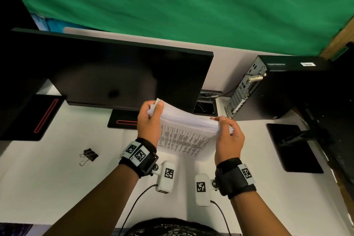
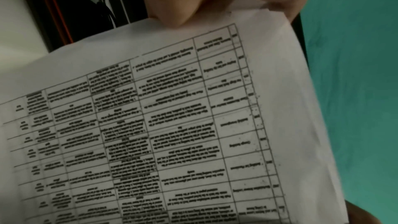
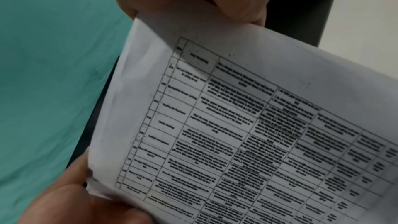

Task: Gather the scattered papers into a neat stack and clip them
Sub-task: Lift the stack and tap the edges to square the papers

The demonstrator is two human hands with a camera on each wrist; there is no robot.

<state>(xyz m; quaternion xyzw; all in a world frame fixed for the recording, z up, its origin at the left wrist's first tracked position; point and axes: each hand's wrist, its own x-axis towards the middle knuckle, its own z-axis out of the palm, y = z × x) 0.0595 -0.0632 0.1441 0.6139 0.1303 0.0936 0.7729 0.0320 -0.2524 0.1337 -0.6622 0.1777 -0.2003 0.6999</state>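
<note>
Papers, a white printed stack (image 1: pixel 183 132), are sitting gathered at frame centre, gripped at opposite edges by the left hand (image 1: pixel 150 119) and right hand (image 1: pixel 229 136); the black binder clip (image 1: pixel 89 156) is lying unused on the white surface (image 1: pixel 57 188), lower left.

The papers (image 1: pixel 183 132) stood on the desk (image 1: pixel 57 178) before the monitor (image 1: pixel 115 71); binder clip (image 1: pixel 88 156) lay left, computer tower (image 1: pixel 268 90) right.

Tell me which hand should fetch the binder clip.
Left, probably. The binder clip lies on the desk outside the left hand; the right hand can hold the papers.
</note>
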